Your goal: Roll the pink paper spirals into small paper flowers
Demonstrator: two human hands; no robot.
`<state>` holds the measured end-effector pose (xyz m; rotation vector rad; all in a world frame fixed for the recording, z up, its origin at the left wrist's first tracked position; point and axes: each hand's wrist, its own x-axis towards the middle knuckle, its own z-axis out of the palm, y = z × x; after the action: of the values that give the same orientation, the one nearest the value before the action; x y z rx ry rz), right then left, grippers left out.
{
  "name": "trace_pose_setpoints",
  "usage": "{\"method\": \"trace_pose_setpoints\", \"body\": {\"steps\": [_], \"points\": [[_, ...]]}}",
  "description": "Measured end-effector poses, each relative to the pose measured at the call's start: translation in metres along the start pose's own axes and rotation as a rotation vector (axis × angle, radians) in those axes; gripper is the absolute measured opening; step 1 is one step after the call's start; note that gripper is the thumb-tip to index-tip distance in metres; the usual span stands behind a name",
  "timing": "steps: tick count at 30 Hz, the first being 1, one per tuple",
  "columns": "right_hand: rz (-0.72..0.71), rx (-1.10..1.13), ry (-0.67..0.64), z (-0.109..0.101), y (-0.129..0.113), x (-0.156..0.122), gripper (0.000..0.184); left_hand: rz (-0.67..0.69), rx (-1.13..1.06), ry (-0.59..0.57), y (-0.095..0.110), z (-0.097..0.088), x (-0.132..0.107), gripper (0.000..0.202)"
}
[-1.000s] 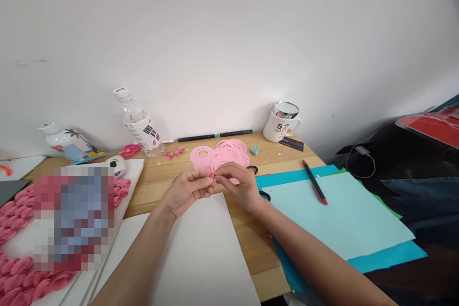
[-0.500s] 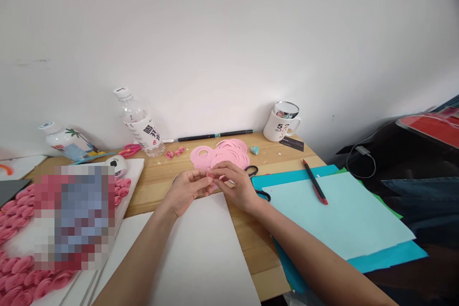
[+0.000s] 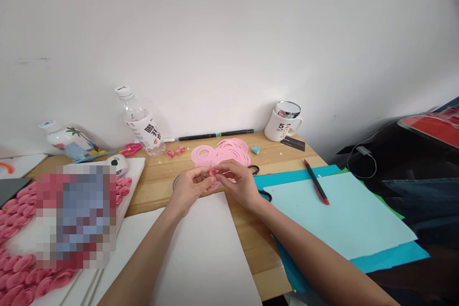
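A small pink paper rose [image 3: 213,172] is pinched between the fingertips of both hands, its coil facing up. My left hand [image 3: 191,186] grips it from the left with fingers closed, and my right hand [image 3: 238,182] holds it from the right in the same way. Just beyond the fingers lies a pile of pink paper spirals [image 3: 231,152]. Black-handled scissors [image 3: 265,195] lie beside my right hand, their blades hidden. Below the hands is a white sheet [image 3: 201,248]. Several little pink rolled roses [image 3: 175,152] sit further back on the left.
At the wall stand a water bottle [image 3: 141,124], a white mug [image 3: 281,124] and a black pen [image 3: 215,135]. On the left is a board covered with pink paper roses [image 3: 21,263]. Blue paper sheets [image 3: 333,220] with a red-black pen [image 3: 316,182] lie on the right.
The fingers have shifted slightly around the rose, and its rolled coil now shows more plainly between them. The view has moved very slightly; the other objects stay put.
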<state>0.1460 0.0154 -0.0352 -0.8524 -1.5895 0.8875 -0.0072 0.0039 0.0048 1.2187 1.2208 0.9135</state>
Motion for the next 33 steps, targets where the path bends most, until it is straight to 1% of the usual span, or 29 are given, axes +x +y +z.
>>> {"method": "trace_pose_setpoints", "body": {"steps": [3,6,9,12,15,17,19,20,22,23,24,26,28,29,31,33], "points": [[0.063,0.090,-0.013,0.000,0.000,0.001,0.013,0.005,0.001,-0.008,0.001,0.000,-0.001,0.034],[0.119,0.160,-0.010,0.002,-0.001,0.001,0.011,0.012,0.013,0.014,0.001,0.001,-0.001,0.032],[0.219,0.230,0.006,0.003,-0.003,0.001,0.017,0.021,0.028,0.050,-0.001,0.003,0.000,0.032],[0.308,0.290,0.030,0.003,-0.003,0.000,0.022,0.028,-0.001,0.055,-0.004,0.006,0.001,0.030],[0.344,0.301,0.027,0.002,-0.004,0.005,0.019,0.075,0.020,0.061,-0.006,0.008,0.001,0.027],[0.369,0.289,0.001,0.001,-0.003,0.014,0.017,0.130,0.064,0.086,-0.006,0.007,0.003,0.031],[0.379,0.240,-0.033,0.002,-0.003,0.029,0.015,0.191,0.075,0.164,-0.007,0.003,0.006,0.040],[0.372,0.189,-0.052,0.005,-0.003,0.039,0.013,0.224,0.054,0.241,-0.008,0.000,0.008,0.043],[0.364,0.075,-0.102,0.014,-0.002,0.060,0.007,0.272,-0.025,0.462,-0.010,-0.007,0.013,0.041],[0.356,0.003,-0.127,0.021,-0.002,0.071,0.006,0.277,-0.095,0.579,-0.011,-0.010,0.016,0.036],[0.347,-0.067,-0.173,0.030,-0.001,0.081,0.007,0.255,-0.180,0.686,-0.011,-0.014,0.018,0.033],[0.368,-0.241,-0.279,0.049,0.001,0.099,0.010,0.164,-0.354,0.829,-0.011,-0.022,0.022,0.031],[0.394,-0.307,-0.334,0.069,0.005,0.113,0.007,0.100,-0.488,0.904,-0.012,-0.028,0.024,0.033],[0.402,-0.335,-0.361,0.078,0.008,0.119,0.005,0.096,-0.535,0.927,-0.012,-0.031,0.025,0.033],[0.425,-0.394,-0.398,0.093,0.013,0.127,0.005,0.131,-0.595,0.954,-0.013,-0.035,0.026,0.034],[0.445,-0.455,-0.421,0.102,0.017,0.132,0.007,0.170,-0.631,0.957,-0.013,-0.037,0.027,0.034]]}}
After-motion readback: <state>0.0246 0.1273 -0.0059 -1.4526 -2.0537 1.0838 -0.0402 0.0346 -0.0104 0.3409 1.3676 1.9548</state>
